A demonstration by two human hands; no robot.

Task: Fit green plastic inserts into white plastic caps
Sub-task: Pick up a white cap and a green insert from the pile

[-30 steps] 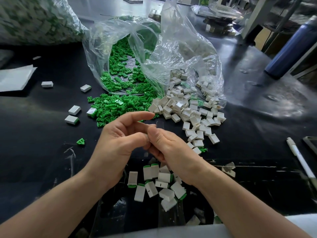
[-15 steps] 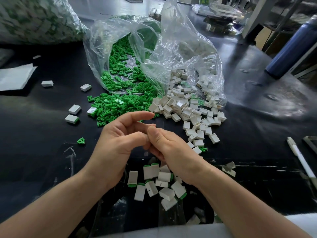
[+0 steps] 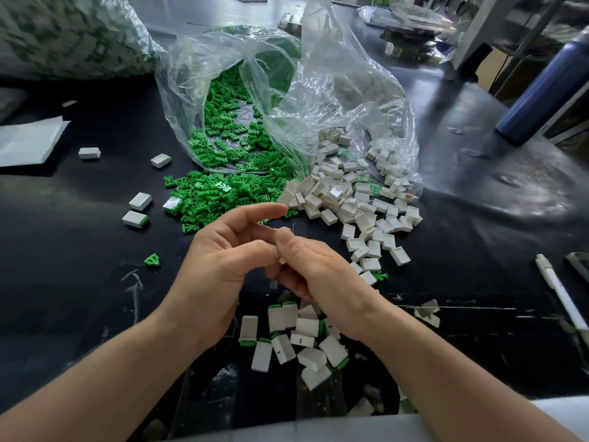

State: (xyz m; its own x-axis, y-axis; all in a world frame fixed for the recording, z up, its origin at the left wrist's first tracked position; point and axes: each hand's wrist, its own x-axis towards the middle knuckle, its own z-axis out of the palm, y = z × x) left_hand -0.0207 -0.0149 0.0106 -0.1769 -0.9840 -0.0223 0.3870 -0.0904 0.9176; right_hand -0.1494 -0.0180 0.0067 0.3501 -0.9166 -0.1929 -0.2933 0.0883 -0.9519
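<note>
My left hand point(image 3: 220, 263) and my right hand point(image 3: 314, 269) meet above the black table, fingertips together. Between them they pinch a small white cap point(image 3: 281, 260); only a sliver of it shows and any insert in it is hidden. The left index finger sticks out straight. Green inserts point(image 3: 220, 193) spill from a clear bag point(image 3: 255, 90) just beyond the hands. Loose white caps point(image 3: 357, 202) lie to their right. A pile of caps with green inserts fitted point(image 3: 296, 339) lies under my wrists.
A few fitted caps point(image 3: 137, 208) and a lone green insert point(image 3: 152, 260) lie at the left. White paper point(image 3: 28, 141) is at far left, a white pen point(image 3: 561, 295) at right, a blue bottle point(image 3: 541, 90) at back right. A big full bag point(image 3: 63, 33) fills the back left.
Both hands stay together at nearly the same spot; the fingers have shifted slightly around the small piece.
</note>
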